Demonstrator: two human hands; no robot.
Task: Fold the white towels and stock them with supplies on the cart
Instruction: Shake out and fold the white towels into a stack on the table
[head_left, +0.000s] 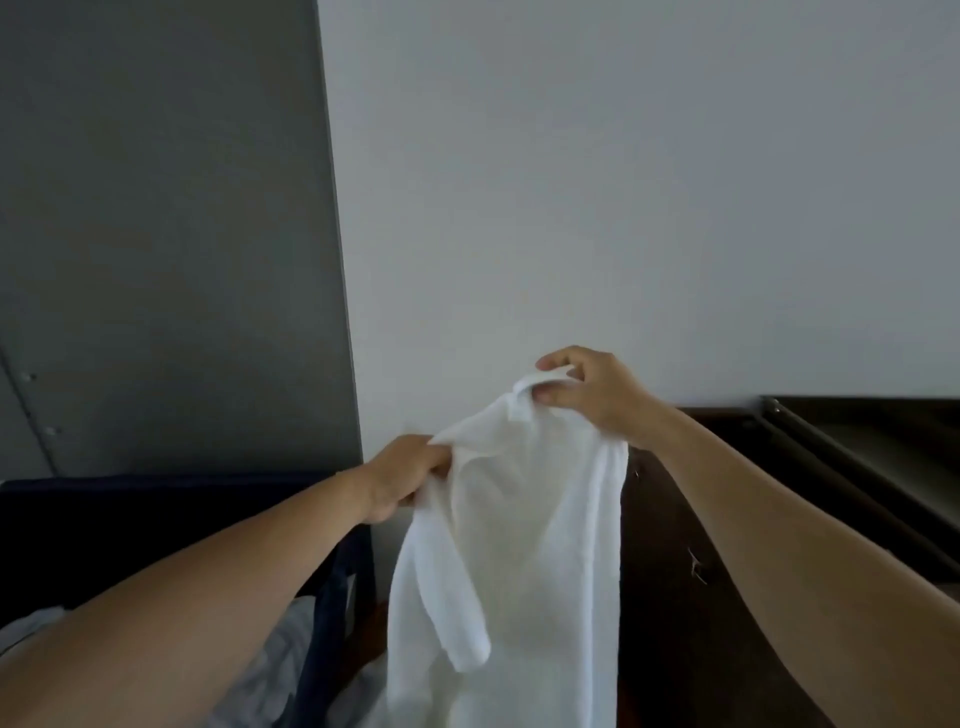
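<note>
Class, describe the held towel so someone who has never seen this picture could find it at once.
Find the pale wall, then the two raised hands before it. The white towel hangs between left hand and right hand, gripped at its top. Unlike the crumpled linen lower left, it dangles in mid-air.

wall (623, 182) ahead, cabinet (675, 597) R, bin (156, 509) L

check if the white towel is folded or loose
Unfolded: the white towel hangs loose and bunched, its top held by the left hand and right hand.
</note>
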